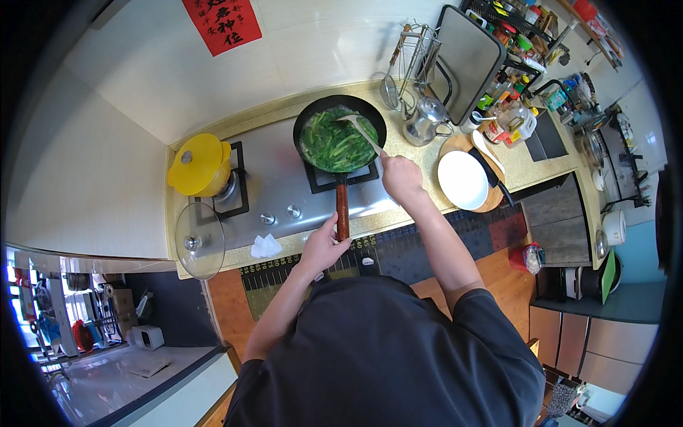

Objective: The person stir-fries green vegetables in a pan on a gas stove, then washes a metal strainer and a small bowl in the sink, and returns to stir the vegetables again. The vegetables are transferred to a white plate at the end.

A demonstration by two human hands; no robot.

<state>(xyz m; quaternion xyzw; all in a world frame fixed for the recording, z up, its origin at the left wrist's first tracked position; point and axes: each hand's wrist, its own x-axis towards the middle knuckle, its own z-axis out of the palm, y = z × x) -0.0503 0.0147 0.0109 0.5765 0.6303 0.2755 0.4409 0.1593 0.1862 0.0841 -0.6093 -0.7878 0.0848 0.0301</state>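
Note:
A black wok (295, 131) sits on the right burner of the steel gas hob, filled with leafy greens (333, 141) in some liquid. My left hand (322, 246) is at the end of the wok's brown wooden handle (342, 205), its fingers partly hidden behind the handle. A metal spatula (365, 131) is gripped in my right hand (401, 177), just right of the wok. The spatula's head rests among the greens near the far right of the pan.
A yellow lidded pot (200, 165) occupies the left burner. A glass lid (200, 261) lies near the counter's left front edge, with a crumpled white tissue (265, 246) beside it. Rightward are a metal pitcher (425, 121), a white plate (462, 180), a cleaver (484, 169) and several bottles.

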